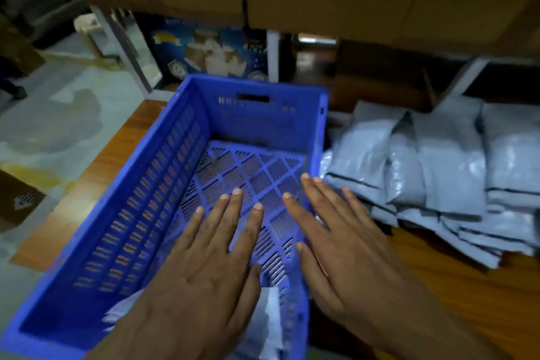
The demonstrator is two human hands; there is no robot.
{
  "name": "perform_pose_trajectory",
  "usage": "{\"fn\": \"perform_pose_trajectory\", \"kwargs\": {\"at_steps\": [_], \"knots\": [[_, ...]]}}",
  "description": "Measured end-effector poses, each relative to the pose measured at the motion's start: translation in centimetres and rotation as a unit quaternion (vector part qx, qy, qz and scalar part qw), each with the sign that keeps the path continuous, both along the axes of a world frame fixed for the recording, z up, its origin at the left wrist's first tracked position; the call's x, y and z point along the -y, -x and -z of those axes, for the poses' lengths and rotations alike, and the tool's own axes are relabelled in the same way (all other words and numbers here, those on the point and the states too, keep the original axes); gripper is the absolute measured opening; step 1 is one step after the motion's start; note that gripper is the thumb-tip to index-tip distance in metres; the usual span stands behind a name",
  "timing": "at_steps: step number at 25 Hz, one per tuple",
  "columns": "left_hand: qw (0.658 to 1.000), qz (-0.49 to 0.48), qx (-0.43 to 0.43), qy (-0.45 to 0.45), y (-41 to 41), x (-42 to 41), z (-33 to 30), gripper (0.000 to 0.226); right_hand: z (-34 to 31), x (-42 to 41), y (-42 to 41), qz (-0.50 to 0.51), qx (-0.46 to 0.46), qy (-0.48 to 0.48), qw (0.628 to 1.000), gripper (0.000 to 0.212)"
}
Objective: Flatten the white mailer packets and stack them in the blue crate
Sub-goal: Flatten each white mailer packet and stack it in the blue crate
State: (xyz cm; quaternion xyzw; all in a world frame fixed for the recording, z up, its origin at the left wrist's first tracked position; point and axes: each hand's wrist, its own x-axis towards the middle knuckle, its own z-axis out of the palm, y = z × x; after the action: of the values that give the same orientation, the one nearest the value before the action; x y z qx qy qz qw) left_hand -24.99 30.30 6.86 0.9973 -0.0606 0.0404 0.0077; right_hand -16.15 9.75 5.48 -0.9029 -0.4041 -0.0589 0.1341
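Note:
A blue slotted crate (pixel 131 199) stands on the wooden table, its lattice floor mostly bare. A white mailer packet (pixel 267 321) lies at the crate's near end, largely hidden under my left hand (pixel 204 269). That hand hovers flat over the crate with fingers spread, holding nothing. My right hand (pixel 339 242) is also flat and spread, above the crate's right wall. A pile of white mailer packets (pixel 444 166) with black seal strips lies on the table to the right of the crate.
Brown cardboard boxes (pixel 321 3) with white labels stand behind the table. A dark blue printed carton (pixel 210 50) sits behind the crate. The wooden table (pixel 455 289) ends at the left, where a pale stained floor (pixel 58 114) begins.

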Motion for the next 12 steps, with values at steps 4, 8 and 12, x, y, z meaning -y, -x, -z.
{"fn": "perform_pose_trajectory", "kwargs": {"at_steps": [4,8,12], "knots": [[0.997,-0.037,0.071,0.000,-2.7,7.9,-1.4,0.068,2.8,8.4,-5.3,-0.010,0.009,-0.015,1.000,0.062],[0.992,-0.116,0.019,0.043,-7.4,17.5,-3.4,0.069,5.9,15.1,-12.3,0.003,-0.016,-0.003,1.000,0.063],[0.969,-0.211,-0.115,0.061,-16.3,22.8,2.5,0.071,6.7,17.7,-20.6,0.004,-0.038,0.012,0.999,0.063]]}}
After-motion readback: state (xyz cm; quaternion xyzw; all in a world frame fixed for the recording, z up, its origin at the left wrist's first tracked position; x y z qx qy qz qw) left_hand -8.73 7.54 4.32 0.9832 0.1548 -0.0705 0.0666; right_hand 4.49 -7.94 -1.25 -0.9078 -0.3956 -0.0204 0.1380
